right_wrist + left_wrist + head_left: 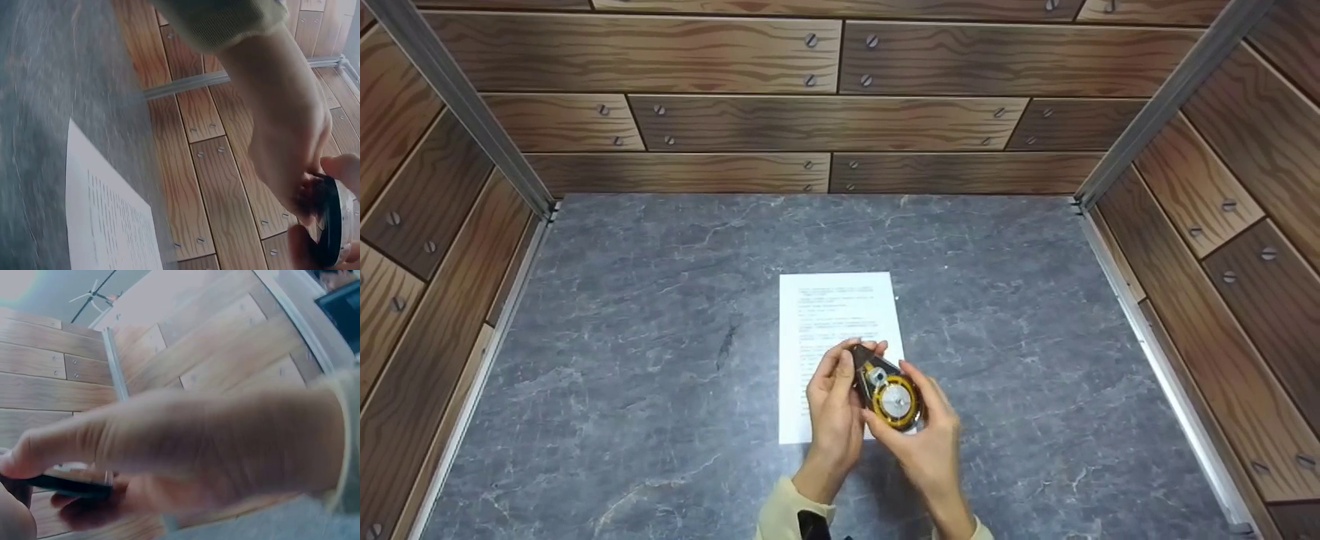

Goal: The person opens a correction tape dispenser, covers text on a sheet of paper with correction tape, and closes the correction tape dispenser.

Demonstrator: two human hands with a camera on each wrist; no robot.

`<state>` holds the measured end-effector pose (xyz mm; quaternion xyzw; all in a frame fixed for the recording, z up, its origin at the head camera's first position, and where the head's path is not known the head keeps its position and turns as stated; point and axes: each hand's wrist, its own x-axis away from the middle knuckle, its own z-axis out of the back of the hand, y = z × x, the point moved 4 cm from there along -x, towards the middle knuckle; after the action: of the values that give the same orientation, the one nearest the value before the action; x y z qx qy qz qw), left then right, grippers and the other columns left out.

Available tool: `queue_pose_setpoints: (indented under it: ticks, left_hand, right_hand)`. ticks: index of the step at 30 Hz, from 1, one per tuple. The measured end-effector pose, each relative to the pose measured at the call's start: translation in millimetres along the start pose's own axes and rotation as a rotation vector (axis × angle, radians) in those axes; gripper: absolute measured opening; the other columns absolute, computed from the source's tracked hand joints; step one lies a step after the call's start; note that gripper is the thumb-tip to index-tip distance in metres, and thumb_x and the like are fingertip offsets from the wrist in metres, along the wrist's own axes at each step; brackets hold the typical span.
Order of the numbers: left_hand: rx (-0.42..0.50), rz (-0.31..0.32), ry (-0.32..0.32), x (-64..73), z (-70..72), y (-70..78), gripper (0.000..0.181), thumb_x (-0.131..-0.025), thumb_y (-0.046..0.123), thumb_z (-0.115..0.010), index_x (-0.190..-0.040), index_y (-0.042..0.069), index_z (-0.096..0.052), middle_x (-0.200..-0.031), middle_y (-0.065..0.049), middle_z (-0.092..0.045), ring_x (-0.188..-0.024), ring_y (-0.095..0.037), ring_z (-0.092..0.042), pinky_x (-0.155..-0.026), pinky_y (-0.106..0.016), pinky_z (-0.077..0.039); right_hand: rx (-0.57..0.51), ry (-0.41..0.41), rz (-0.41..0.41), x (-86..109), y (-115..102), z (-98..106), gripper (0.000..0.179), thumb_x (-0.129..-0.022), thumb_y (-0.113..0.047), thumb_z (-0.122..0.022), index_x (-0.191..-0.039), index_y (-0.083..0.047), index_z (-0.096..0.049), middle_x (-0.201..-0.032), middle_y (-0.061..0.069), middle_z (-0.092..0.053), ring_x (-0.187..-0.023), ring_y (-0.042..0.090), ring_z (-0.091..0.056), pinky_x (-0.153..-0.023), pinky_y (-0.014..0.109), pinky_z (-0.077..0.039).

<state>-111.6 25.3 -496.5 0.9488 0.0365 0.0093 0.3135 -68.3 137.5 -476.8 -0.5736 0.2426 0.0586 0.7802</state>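
Observation:
A small teardrop-shaped dispenser (pixel 896 403), which looks like a correction tape, has a dark case, a yellow ring and a pale reel. Both hands hold it above a printed sheet of paper (pixel 832 307). My left hand (pixel 834 412) grips the narrow end, its thumb along the near side. At the round end, my right hand (pixel 926 442) pinches the rim between thumb and fingers. The dispenser's dark edge (pixel 328 225) shows side-on in the right wrist view. Fingers partly hide the tip, so whether a cap sits there I cannot tell.
The sheet lies flat on a grey marbled tabletop (pixel 645 337). Wood-patterned panels (pixel 735 124) wall the back and both sides, with metal rails (pixel 1170 390) along the table's side edges. Part of a person and a dark screen (pixel 343 315) appear beyond in the left wrist view.

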Motion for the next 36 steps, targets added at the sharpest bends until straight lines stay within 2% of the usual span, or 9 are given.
queue_pose_setpoints:
  ticks: [4, 7, 10, 14, 16, 18, 21, 26, 36]
  left_hand:
    - [-0.14, -0.024, -0.048, 1.5, 8.2, 5.0, 0.036, -0.108, 0.017, -0.041, -0.131, -0.008, -0.053, -0.125, -0.022, -0.061, -0.123, -0.033, -0.058, -0.109, -0.04, -0.04]
    - [-0.388, -0.055, -0.104, 4.4, 17.9, 6.8, 0.039, -0.109, 0.019, -0.039, -0.134, -0.007, -0.052, -0.133, -0.022, -0.058, -0.127, -0.031, -0.055, -0.11, -0.038, -0.04]
    - [-0.854, -0.184, -0.188, 8.8, 32.2, 5.2, 0.032, -0.105, 0.012, -0.046, -0.131, -0.003, -0.058, -0.131, -0.016, -0.061, -0.127, -0.03, -0.055, -0.108, -0.04, -0.041]
    - [-1.536, -0.457, -0.297, 19.0, 55.5, -5.3, 0.032, -0.095, 0.008, -0.059, -0.127, 0.003, -0.062, -0.13, -0.016, -0.061, -0.13, -0.04, -0.049, -0.108, -0.055, -0.038]
    - [-1.752, -0.533, -0.342, 24.7, 68.5, -11.8, 0.039, -0.093, 0.013, -0.063, -0.13, 0.006, -0.06, -0.136, -0.019, -0.056, -0.134, -0.047, -0.042, -0.107, -0.062, -0.034]
    - [-1.888, -0.548, -0.371, 29.2, 81.6, -16.8, 0.046, -0.092, 0.019, -0.065, -0.136, 0.009, -0.058, -0.143, -0.022, -0.049, -0.137, -0.051, -0.034, -0.107, -0.066, -0.03]
    - [-1.982, -0.506, -0.376, 32.8, 99.1, -19.6, 0.056, -0.091, 0.029, -0.068, -0.143, 0.015, -0.053, -0.151, -0.023, -0.039, -0.14, -0.055, -0.025, -0.107, -0.07, -0.027]
    - [-2.027, -0.428, -0.351, 32.2, 118.7, -18.5, 0.064, -0.091, 0.042, -0.066, -0.149, 0.022, -0.047, -0.158, -0.02, -0.029, -0.144, -0.053, -0.017, -0.107, -0.071, -0.023]
    - [-2.064, -0.432, -0.31, 30.1, 143.5, -21.4, 0.059, -0.094, 0.044, -0.061, -0.147, 0.021, -0.05, -0.159, -0.02, -0.029, -0.144, -0.049, -0.021, -0.109, -0.067, -0.022]
  right_hand:
    - [0.166, 0.028, 0.123, -8.3, -12.1, 0.8, 0.069, -0.056, 0.001, -0.093, -0.118, 0.008, -0.065, -0.103, 0.016, -0.07, -0.084, 0.02, -0.064, -0.074, 0.018, -0.05]
    - [0.186, 0.061, 0.135, -16.9, -15.5, 2.5, 0.064, -0.056, 0.005, -0.09, -0.113, 0.013, -0.064, -0.098, 0.021, -0.069, -0.074, 0.023, -0.061, -0.068, 0.02, -0.048]
    - [0.185, 0.096, 0.099, -25.8, 4.1, 6.7, 0.06, -0.059, 0.003, -0.09, -0.114, 0.01, -0.066, -0.099, 0.021, -0.069, -0.076, 0.022, -0.06, -0.068, 0.019, -0.047]
    - [0.171, 0.118, -0.013, -42.1, 45.6, 16.2, 0.056, -0.066, -0.002, -0.09, -0.116, 0.005, -0.065, -0.102, 0.017, -0.069, -0.081, 0.02, -0.06, -0.067, 0.019, -0.048]
    - [0.187, 0.12, -0.079, -52.7, 62.2, 21.0, 0.054, -0.068, -0.005, -0.09, -0.115, 0.005, -0.065, -0.102, 0.016, -0.069, -0.083, 0.022, -0.061, -0.067, 0.021, -0.048]
    - [0.218, 0.119, -0.144, -64.3, 77.3, 25.0, 0.054, -0.07, -0.01, -0.09, -0.115, 0.004, -0.064, -0.101, 0.016, -0.069, -0.084, 0.024, -0.061, -0.069, 0.026, -0.048]
    - [0.304, 0.118, -0.227, -80.5, 102.1, 29.1, 0.057, -0.071, -0.021, -0.089, -0.117, 0.002, -0.064, -0.102, 0.018, -0.067, -0.088, 0.029, -0.061, -0.075, 0.035, -0.047]
    - [0.386, 0.108, -0.343, -99.0, 147.1, 33.7, 0.061, -0.074, -0.032, -0.086, -0.12, -0.001, -0.061, -0.105, 0.021, -0.061, -0.095, 0.034, -0.054, -0.08, 0.047, -0.044]
    - [0.489, 0.107, -0.339, -110.1, 202.7, 31.2, 0.062, -0.075, -0.032, -0.084, -0.118, 0.005, -0.059, -0.11, 0.02, -0.052, -0.108, 0.036, -0.041, -0.092, 0.048, -0.035]
